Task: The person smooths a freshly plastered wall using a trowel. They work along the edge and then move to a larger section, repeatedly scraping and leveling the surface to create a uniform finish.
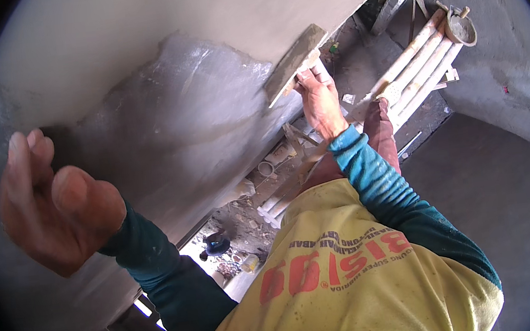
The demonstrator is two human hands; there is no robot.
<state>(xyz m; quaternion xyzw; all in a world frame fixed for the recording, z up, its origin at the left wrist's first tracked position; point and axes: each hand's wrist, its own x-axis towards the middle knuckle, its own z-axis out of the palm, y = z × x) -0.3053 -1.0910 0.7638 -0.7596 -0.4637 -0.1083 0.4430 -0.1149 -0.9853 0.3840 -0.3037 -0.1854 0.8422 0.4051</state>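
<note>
My right hand [322, 104] is closed round the back of a flat, long plastering float [296, 64]. The float's edge lies at the wall [206, 94], where a darker, smoother grey patch meets paler plaster. My left hand [60, 209] is raised at the far left, close to the wall. Its fingers point up, slightly bent, with the thumb apart, and nothing shows in it. Whether it touches the wall I cannot tell.
I stand high on a scaffold of pale round poles [419, 62]; a bowl of grey mortar [460, 27] sits at its far end. Well below, a crouching person [216, 243] is near a yellow container [249, 263] and rubble. Another grey wall [493, 57] rises at the right.
</note>
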